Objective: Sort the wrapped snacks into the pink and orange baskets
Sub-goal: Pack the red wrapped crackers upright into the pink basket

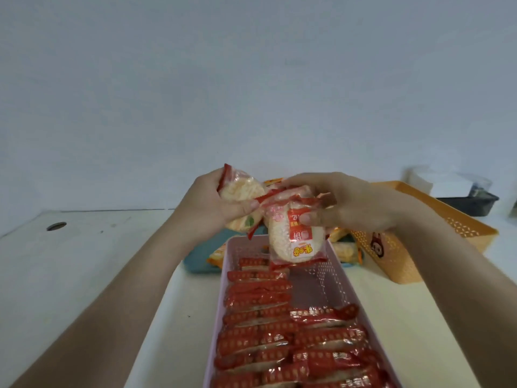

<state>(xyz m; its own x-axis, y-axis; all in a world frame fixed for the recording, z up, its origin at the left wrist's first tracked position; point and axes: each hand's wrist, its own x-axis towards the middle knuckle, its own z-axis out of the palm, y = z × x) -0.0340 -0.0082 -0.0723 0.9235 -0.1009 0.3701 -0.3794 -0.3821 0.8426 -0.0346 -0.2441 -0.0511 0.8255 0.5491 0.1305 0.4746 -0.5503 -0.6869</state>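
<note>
An orange basket (pixel 436 236) stands at 2 o'clock of the pink basket (pixel 340 278), a teal tray (pixel 200 257) behind at 11. Red packs (pixel 260 309) fill the pink one. Above its far end, the left hand (pixel 216 203) clasps one cracker pack (pixel 242 201); the right hand (pixel 349 204) pinches another (pixel 293 239) that hangs down.

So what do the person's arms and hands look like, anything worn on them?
Both forearms are bare to the frame edge: no sleeves in view. The left hand and right hand have no gloves, and no rings, watch or bracelet show. Fingers show short, plain nails.
</note>
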